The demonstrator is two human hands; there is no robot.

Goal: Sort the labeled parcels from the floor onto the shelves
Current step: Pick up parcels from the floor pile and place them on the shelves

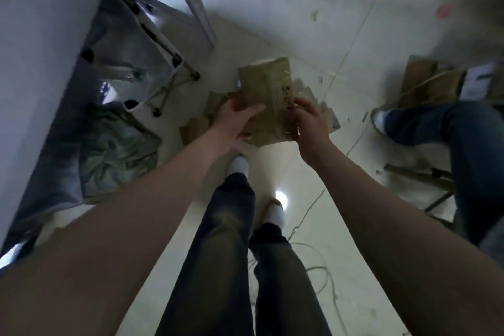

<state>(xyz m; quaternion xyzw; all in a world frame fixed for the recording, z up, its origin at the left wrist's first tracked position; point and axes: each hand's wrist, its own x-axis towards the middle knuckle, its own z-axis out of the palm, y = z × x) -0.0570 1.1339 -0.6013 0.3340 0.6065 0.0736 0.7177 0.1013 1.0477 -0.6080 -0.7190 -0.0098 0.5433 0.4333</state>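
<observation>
A flat brown taped parcel [268, 95] with dark handwriting near its right edge is held above the floor in front of me. My left hand [237, 120] grips its left side, thumb across the top face. My right hand [309, 123] holds its right edge, fingers curled round it. Below the held parcel, several more brown parcels [200, 124] lie in a heap on the pale tiled floor. A grey metal shelf frame [195, 0] stands at the upper left. The view is motion-blurred.
A folding stand [174, 82] and a crumpled greenish cloth [120, 150] lie by the shelf at left. Another person's leg in jeans [450, 125] is at right, beside cardboard boxes [431, 84]. Loose cable [313, 259] trails on the floor near my feet.
</observation>
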